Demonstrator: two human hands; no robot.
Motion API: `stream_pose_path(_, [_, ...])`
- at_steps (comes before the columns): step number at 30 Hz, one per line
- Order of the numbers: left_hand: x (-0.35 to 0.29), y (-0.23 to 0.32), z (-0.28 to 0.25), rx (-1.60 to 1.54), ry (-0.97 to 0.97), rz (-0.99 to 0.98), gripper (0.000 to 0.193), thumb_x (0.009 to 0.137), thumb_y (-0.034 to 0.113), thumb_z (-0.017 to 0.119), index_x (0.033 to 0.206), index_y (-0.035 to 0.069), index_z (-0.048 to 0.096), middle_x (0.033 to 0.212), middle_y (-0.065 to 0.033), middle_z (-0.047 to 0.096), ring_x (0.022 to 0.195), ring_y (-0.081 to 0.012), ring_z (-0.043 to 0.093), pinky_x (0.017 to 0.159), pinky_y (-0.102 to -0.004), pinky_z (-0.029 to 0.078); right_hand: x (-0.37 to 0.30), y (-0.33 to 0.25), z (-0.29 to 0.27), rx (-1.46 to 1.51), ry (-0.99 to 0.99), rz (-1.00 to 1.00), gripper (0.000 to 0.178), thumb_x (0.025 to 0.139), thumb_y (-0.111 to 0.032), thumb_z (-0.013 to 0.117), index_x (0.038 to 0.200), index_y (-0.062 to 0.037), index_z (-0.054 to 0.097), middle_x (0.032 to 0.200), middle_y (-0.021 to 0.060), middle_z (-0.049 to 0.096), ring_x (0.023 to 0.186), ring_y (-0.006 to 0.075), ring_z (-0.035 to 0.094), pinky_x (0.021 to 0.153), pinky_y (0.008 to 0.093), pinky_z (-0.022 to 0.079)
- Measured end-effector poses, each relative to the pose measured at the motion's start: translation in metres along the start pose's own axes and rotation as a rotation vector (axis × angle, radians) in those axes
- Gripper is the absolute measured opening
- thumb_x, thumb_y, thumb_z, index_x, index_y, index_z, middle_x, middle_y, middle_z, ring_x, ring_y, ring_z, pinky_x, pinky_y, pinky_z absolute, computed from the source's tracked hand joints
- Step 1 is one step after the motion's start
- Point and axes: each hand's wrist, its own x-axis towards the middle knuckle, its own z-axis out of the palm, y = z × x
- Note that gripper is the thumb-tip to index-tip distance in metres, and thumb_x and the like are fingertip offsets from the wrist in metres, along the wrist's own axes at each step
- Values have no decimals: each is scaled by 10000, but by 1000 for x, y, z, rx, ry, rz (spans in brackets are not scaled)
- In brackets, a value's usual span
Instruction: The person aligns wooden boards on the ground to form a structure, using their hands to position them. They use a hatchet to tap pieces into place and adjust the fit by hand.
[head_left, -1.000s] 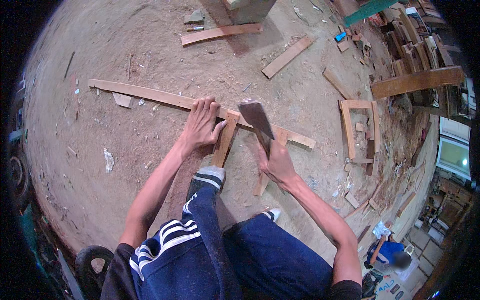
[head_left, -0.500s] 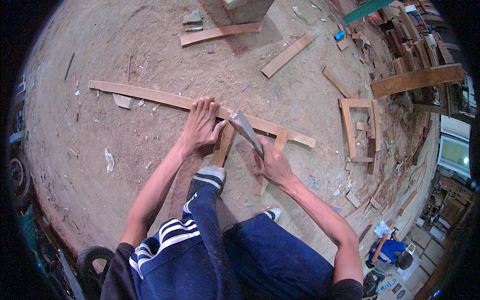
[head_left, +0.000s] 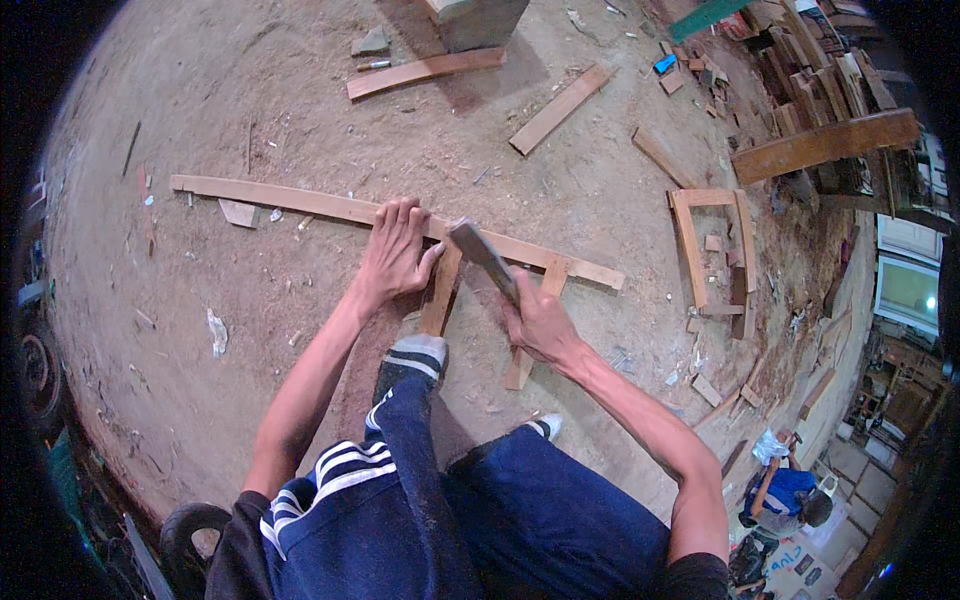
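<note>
A long, narrow wooden strip [head_left: 280, 197] lies across the ground, with two shorter wood pieces meeting its near side. My left hand [head_left: 397, 248] grips the strip near its middle, fingers curled over it and thumb beside the joint with one short piece [head_left: 440, 290]. In my right hand [head_left: 543, 318] is a grey, bar-like striking tool [head_left: 483, 258], its broad end over the strip just right of that joint. Whether the tool touches the wood I cannot tell. The other short piece [head_left: 520, 368] runs partly behind my right hand. My sock-covered foot [head_left: 417, 352] is against the nearer short piece's end.
A small wooden frame [head_left: 686, 250] lies to the right, near stacked timber [head_left: 830, 90]. Loose boards [head_left: 562, 110] and a block [head_left: 485, 25] are at the far side. A tyre [head_left: 185, 530] stands lower left. Another person [head_left: 785, 495] sits at the lower right.
The tool's broad end has shifted slightly and the tool is tilted differently in my right hand. My left hand keeps its grip on the strip. The whole view has shifted a little.
</note>
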Motion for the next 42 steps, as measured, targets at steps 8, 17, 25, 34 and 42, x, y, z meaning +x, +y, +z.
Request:
stream_pose_path(8, [-2,2,-4,-41,-30,-29,558,929,406,619,1261,-17,474,1271,-237,470,1238,-401,453,1100,-508,314,-9,-7,-15,296,168,92,420,1029,-183,625,1371,0,461,968,293,668,824,461,706,636,509,539])
stream_pose_path(17, [-3,-1,-1,-20,-44,-25,564,922,410,621,1265,-14,473,1269,-239,469,1239,-396,442,1109,-507,302,-4,3,19,54,98,-67,475,949,-86,654,1350,-6,412,889,300,651,757,493,678,598,559,533])
stream_pose_path(25, [-5,-2,1,-10,-23,-6,554,919,406,618,1260,-6,471,1259,-235,458,1241,-405,433,1098,-512,302,-1,3,17,51,105,12,399,963,-71,649,1293,-6,434,844,279,641,733,488,667,586,544,523])
stream_pose_path(34, [-4,0,2,38,9,15,564,907,420,634,1236,-14,487,1246,-226,468,1211,-389,454,1080,-499,325,-2,22,24,44,35,-36,384,989,-168,637,1257,4,423,892,320,629,737,497,677,551,569,526])
stream_pose_path(42, [0,1,-4,-31,-63,-30,547,927,397,624,1261,-11,477,1279,-241,467,1249,-413,437,1099,-510,305,-12,-1,-6,191,137,86,367,1015,-182,630,1290,-21,449,833,286,631,764,500,681,587,566,534])
